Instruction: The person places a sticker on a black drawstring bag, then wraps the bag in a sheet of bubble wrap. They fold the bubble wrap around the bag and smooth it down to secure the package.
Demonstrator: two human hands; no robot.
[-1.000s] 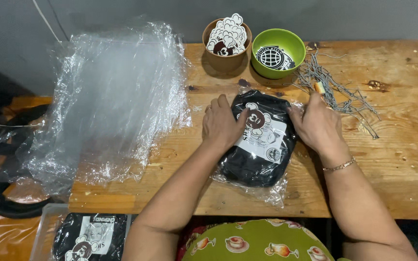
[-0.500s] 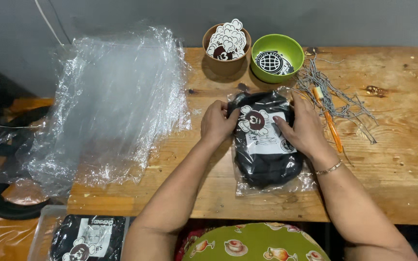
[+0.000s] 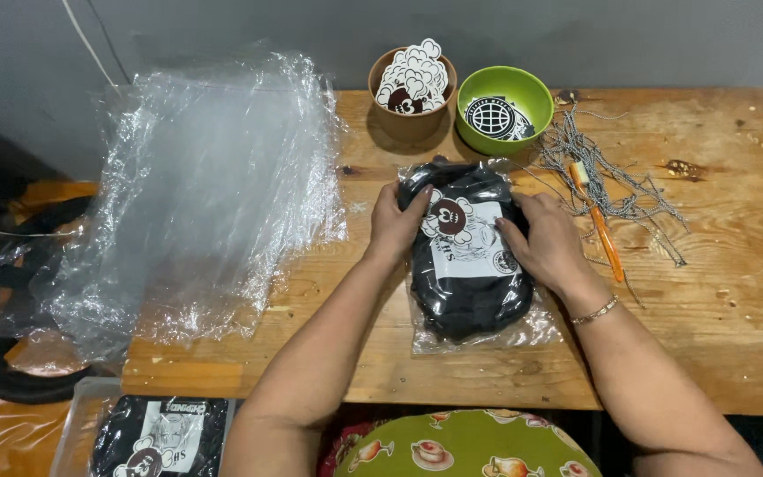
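Head view: left hand (image 3: 396,221) and right hand (image 3: 547,240), fingers curled, gripping bagged black garment (image 3: 468,265) on wooden table (image 3: 717,300).

A worn wooden table (image 3: 735,291) fills the view; a plain grey wall (image 3: 222,26) runs behind at twelve o'clock; orange floor (image 3: 2,437) at seven o'clock.

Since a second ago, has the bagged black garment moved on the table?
Yes. The bagged black garment has turned from slanted to lengthwise and shifted slightly left, judged against the green bowl.
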